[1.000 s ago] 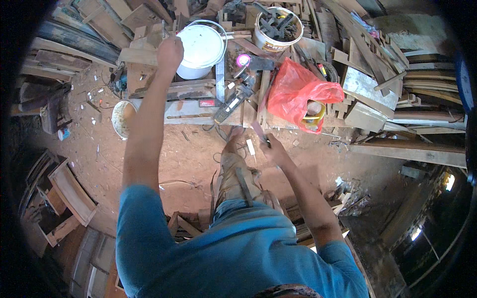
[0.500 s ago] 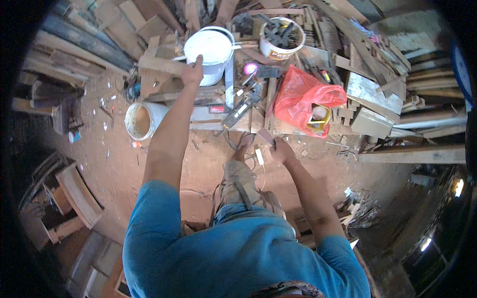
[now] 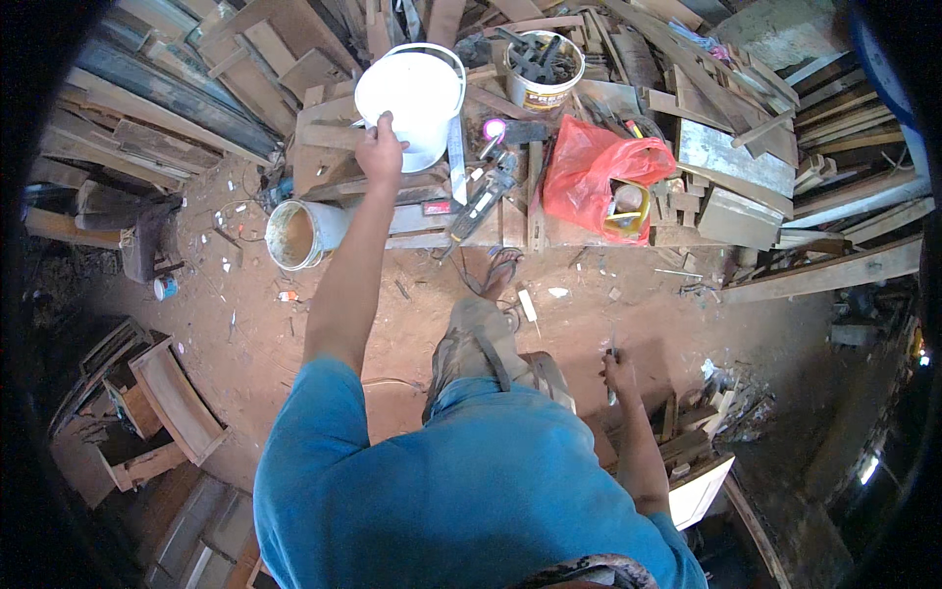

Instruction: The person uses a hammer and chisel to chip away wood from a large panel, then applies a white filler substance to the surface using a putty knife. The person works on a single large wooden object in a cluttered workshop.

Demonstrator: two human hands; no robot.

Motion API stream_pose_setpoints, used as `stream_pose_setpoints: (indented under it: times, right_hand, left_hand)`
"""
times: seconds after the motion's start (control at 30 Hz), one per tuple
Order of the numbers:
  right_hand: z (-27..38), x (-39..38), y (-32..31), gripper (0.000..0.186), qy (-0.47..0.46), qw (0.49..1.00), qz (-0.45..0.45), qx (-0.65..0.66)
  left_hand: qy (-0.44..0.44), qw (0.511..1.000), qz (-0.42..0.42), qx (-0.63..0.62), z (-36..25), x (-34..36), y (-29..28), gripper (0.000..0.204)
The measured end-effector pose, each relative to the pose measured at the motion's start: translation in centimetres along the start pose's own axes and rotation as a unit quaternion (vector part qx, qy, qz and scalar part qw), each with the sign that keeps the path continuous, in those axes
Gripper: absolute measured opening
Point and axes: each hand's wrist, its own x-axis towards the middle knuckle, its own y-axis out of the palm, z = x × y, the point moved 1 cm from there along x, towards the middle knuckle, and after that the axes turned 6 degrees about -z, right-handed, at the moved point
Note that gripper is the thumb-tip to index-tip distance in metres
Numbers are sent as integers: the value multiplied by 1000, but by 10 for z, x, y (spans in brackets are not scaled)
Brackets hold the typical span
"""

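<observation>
Head view: left hand (image 3: 381, 157) pinching the rim of my white bucket (image 3: 428, 145), top seemingly covered; right hand (image 3: 620, 375) closed round a slim tool (image 3: 614, 353), well apart; progress unclear.

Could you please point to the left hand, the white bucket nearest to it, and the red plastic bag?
Left hand (image 3: 380, 157): head view, the hand's middle.
White bucket (image 3: 427, 142): head view, its outer wall.
Red plastic bag (image 3: 597, 175): head view, its crumpled middle.

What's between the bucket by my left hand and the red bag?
From the bucket to the bag, the head view shows a flat strip, pink glow, dark block and tool.
</observation>
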Motion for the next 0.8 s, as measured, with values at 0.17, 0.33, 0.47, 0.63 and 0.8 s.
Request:
stream_pose_setpoints:
  times: [0.17, 0.33, 0.47, 0.63, 0.8]
  right_hand:
    - [23, -36, 30, 42, -32, 995, 70, 58]
    - [43, -36, 59, 42, -97, 984, 86, 124]
    - [64, -58, 65, 40, -110, 975, 83, 175]
    - [76, -78, 82, 33, -127, 979, 68, 141]
    - [120, -81, 145, 33, -172, 972, 81, 136]
  left_hand:
    - [19, 999, 44, -4, -38, -74, -62, 42]
    - [-23, 996, 77, 23, -39, -116, -123, 41]
    - [-9, 990, 122, 68, 7, -134, -174, 42]
    - [59, 958, 187, 210, 27, -146, -216, 47]
    - [-5, 954, 246, 169, 106, -98, -256, 48]
